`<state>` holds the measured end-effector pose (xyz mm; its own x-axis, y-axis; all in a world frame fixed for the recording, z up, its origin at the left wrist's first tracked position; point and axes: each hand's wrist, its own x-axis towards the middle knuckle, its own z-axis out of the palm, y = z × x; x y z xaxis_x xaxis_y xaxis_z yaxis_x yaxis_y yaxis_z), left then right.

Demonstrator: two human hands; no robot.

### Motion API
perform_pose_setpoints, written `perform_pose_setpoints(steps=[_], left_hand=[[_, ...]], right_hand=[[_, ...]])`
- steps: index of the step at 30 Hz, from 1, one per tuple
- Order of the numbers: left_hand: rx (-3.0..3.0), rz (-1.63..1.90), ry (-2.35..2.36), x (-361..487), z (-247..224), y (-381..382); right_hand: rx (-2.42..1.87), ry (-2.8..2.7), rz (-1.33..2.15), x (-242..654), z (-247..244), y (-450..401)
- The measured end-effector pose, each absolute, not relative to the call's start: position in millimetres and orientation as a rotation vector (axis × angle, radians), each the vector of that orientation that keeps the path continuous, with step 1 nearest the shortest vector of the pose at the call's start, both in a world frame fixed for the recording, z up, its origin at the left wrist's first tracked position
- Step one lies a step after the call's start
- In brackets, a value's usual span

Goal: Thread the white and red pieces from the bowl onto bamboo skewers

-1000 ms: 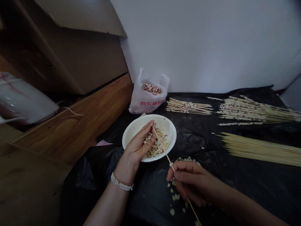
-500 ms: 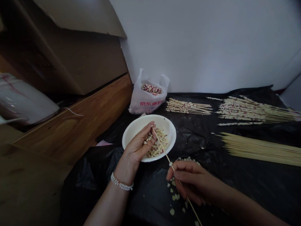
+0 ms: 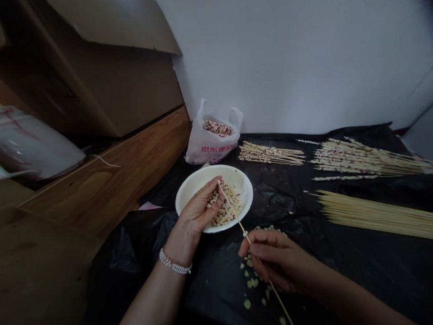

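Note:
Over the white bowl (image 3: 244,180), my left hand (image 3: 197,208) is cupped around several corn kernels (image 3: 212,198), with thumb and fingertips closed on one kernel (image 3: 219,182) at the tip of a bamboo skewer (image 3: 232,208). My right hand (image 3: 273,255) pinches that skewer lower down, and its tail end slants toward the bottom of the view. A single pale kernel (image 3: 245,233) is threaded on the skewer just ahead of my right fingers. Cream and dark-red kernels (image 3: 234,200) lie in the bowl. Loose pale kernels (image 3: 252,282) are scattered under my right hand.
Behind the bowl stands a white plastic bag (image 3: 212,151) holding speckled corn (image 3: 218,128). Filled skewers (image 3: 269,153) and a larger pile (image 3: 347,160) lie on the black plastic sheet (image 3: 274,198). Bare skewers (image 3: 381,216) are at right. A cardboard box (image 3: 128,85) stands left.
The skewer and both hands have barely shifted. A pale kernel now shows more clearly at the skewer's tip between my left fingertips.

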<state>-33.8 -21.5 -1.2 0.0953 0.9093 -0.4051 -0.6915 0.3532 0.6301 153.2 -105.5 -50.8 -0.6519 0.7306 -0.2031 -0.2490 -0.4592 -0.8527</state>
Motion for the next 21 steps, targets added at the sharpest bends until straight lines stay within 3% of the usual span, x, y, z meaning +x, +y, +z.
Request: perform_pose_setpoints(steps=[21], left_hand=[[0.251,1.269,0.839,-32,0,-18]], right_hand=[[-0.689,-1.057,2.136,154,-53,-105]])
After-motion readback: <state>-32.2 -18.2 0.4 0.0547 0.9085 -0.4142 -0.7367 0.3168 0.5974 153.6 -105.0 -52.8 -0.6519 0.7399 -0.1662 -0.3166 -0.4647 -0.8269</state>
